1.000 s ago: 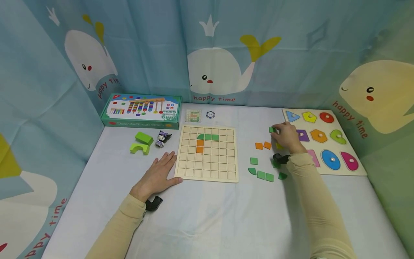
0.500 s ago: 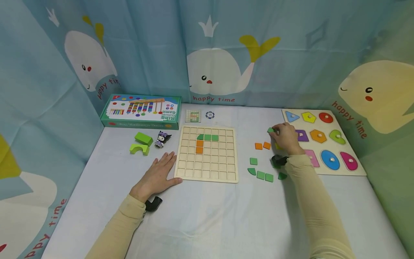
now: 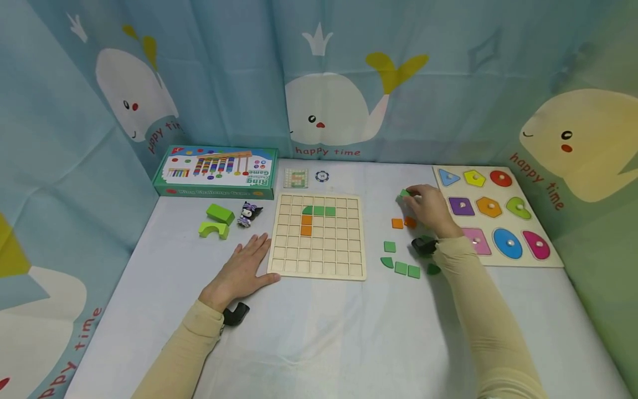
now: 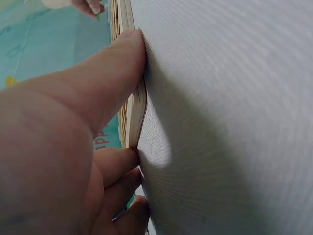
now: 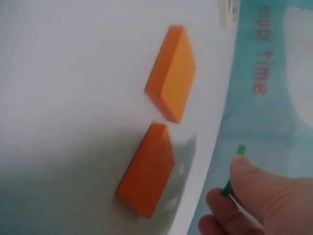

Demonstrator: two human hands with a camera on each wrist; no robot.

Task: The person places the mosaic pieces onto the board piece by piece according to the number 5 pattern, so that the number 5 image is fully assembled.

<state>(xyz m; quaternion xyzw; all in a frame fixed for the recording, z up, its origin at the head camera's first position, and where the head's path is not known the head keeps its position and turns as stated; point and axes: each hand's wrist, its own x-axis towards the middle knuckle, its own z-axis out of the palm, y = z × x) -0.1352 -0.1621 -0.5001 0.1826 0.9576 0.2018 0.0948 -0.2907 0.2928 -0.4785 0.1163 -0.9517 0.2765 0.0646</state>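
My right hand point(image 3: 435, 209) pinches a small green tile point(image 3: 403, 193) between thumb and fingers, above the right part of the table. In the right wrist view, the green tile point(image 5: 241, 150) shows edge-on past the thumb. Below it lie two orange square tiles point(image 5: 182, 73). My left hand point(image 3: 239, 274) lies flat at the near left corner of a wooden grid board point(image 3: 329, 272). In the left wrist view, its thumb and fingers touch the board's edge point(image 4: 136, 117). A row of green tiles point(image 3: 318, 211) and two orange tiles point(image 3: 306, 225) sit in the grid.
Several loose green tiles point(image 3: 401, 268) lie right of the board. A shape puzzle point(image 3: 452, 229) is at the right. Behind the board are a pattern card point(image 3: 296, 178) and a round token point(image 3: 322, 176). A game box point(image 3: 214, 172), green blocks point(image 3: 220, 214) and a figurine point(image 3: 247, 214) stand left.
My right hand has moved left with the pinched green tile, away from the shape puzzle. My left hand has stayed at the board's corner.
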